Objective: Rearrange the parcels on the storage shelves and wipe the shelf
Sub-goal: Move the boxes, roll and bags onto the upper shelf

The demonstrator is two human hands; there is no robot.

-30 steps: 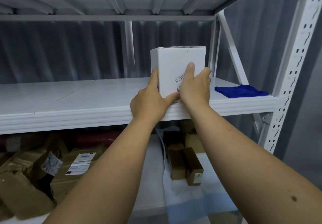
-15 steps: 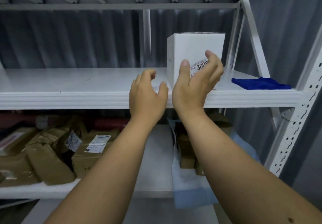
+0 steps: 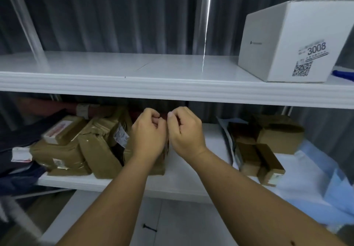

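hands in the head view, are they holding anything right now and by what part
Nothing is held: the left hand and right hand hang loosely curled before the lower shelf.

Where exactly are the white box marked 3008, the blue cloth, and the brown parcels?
white box (image 3: 272,40): head view, left side face.
blue cloth (image 3: 343,73): head view, visible edge beside the box.
brown parcels (image 3: 76,146): head view, wrapping of the lower-shelf pile.
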